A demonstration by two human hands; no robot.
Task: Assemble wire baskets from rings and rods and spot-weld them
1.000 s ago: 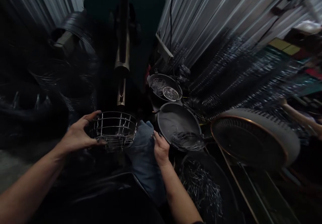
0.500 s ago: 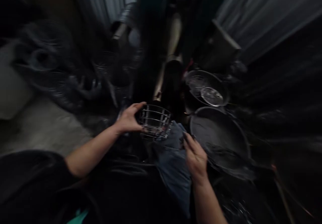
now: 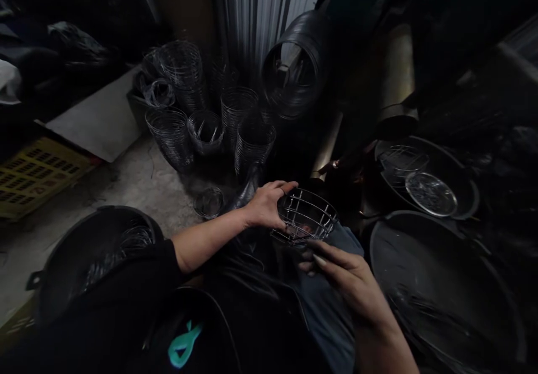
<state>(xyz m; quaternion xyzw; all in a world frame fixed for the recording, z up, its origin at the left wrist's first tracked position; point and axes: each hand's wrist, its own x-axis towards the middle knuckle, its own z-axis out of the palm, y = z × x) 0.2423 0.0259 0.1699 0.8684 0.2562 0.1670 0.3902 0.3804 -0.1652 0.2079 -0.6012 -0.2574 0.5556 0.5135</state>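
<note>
Wire basket (image 3: 306,217) sits over the lap. Left hand (image 3: 264,203) clamps its rim; right hand (image 3: 351,281) open, fingertips touching the near edge. Judged light, stiff, open-meshed: grip rim wires.

Wire stacks (image 3: 210,121) left, pans (image 3: 441,273) right

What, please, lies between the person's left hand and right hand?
In the head view, the wire basket lies between the left hand, gripping its rim, and the right hand.
</note>
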